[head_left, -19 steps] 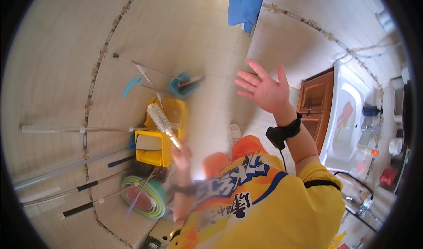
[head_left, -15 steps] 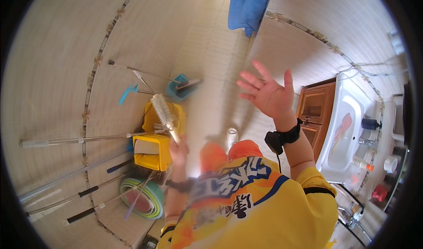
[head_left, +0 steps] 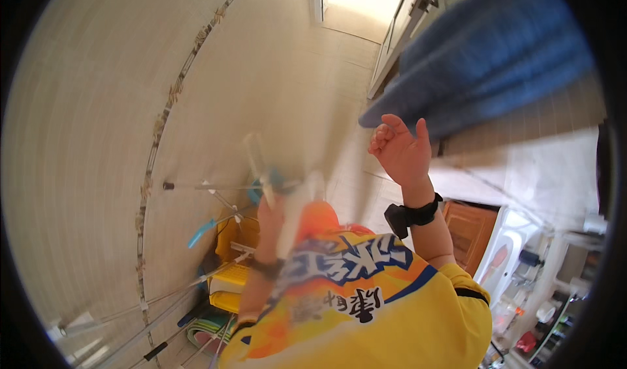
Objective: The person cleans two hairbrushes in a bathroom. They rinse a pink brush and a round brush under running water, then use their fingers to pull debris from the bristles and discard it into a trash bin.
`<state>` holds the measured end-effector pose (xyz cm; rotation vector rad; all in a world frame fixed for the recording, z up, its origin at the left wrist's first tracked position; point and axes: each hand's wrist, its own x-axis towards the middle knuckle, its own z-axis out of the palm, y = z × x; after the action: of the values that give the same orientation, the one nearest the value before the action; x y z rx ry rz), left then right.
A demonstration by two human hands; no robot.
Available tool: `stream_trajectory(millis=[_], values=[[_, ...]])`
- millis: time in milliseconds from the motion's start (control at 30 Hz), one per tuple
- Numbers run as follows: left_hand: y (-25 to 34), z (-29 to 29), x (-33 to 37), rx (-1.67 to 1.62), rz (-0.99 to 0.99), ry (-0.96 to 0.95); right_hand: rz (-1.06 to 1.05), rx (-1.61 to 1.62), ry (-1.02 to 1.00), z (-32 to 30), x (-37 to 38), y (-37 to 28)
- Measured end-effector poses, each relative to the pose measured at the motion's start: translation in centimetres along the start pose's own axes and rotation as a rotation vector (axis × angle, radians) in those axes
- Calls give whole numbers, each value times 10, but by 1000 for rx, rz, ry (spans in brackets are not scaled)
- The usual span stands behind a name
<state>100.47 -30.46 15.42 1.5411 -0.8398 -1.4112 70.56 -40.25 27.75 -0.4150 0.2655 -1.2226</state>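
Note:
My left hand [head_left: 271, 220] is closed round the handle of a pale brush [head_left: 253, 149], whose head points upward, away from me. Both are smeared by motion, and the bristles hardly show. Behind the brush stands a blue dustpan [head_left: 260, 191], partly hidden. My right hand [head_left: 401, 152] is raised with the palm turned up. Its fingers are loosely bent, its thumb stands apart, and it holds nothing. A black strap with a small device [head_left: 411, 217] sits on the right wrist. Just beyond that hand hangs a blue curtain [head_left: 490, 55], blurred.
Left of me are a yellow mop bucket [head_left: 228, 284], several poles leaning on the tiled wall, and stacked basins [head_left: 206, 335]. A wooden cabinet [head_left: 471, 235] and white sink [head_left: 499, 255] stand to the right. Ahead, the tiled floor leads to an open doorway [head_left: 359, 6].
The view has swung forward, bringing the doorway and more of the curtain into sight. The right hand's spread fingers have curled somewhat. The brush remains in the left hand, now more upright.

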Motion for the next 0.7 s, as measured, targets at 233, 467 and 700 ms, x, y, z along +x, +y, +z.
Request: stream_trajectory(millis=[233, 467, 700], values=[[94, 71, 201, 316, 244, -211, -69, 198, -158, 7, 176, -52], [197, 167, 350, 331, 259, -286, -241, 302, -171, -56, 325, -142], [256, 219, 508, 303, 228, -185, -293, 348, -96, -109, 500, -264]])
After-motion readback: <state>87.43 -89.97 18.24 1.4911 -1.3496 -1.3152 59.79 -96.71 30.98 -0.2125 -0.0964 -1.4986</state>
